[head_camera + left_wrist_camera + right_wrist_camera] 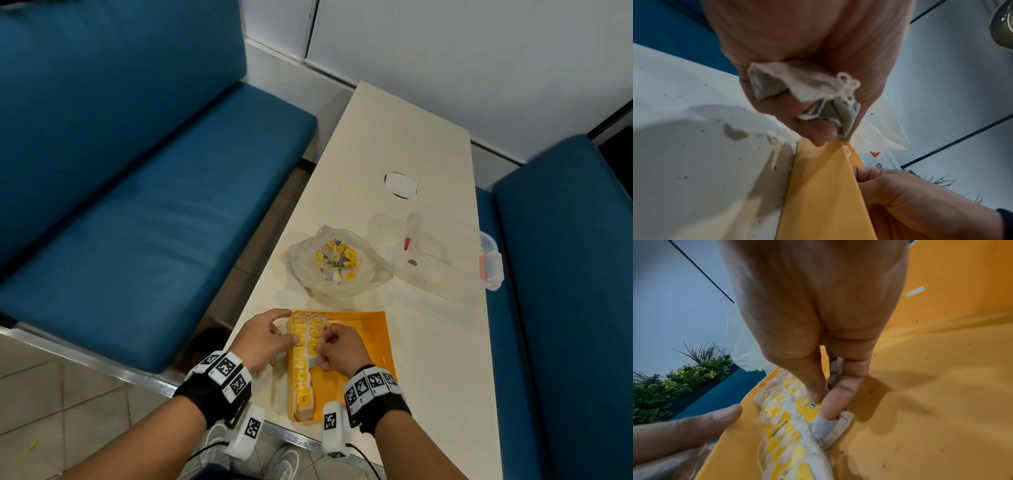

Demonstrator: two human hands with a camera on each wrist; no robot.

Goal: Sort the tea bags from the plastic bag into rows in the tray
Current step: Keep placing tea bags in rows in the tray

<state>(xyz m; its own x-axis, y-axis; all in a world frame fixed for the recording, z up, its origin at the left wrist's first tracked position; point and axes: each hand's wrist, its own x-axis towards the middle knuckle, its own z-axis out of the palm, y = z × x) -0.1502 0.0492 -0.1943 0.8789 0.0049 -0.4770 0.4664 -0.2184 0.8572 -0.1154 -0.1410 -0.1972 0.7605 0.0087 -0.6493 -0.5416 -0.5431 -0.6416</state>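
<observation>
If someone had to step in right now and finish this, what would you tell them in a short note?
Left hand: grips spare tea bags at the tray's left edge.
Right hand: pinches a tea bag, setting it into the second row.
Done: one full row along the tray's left side; a second row begun at the far end.
Left: more tea bags wait in the plastic bag beyond the tray; most of the tray is bare.

blue padded benches | cream table | white wall panels | tiled floor
</observation>
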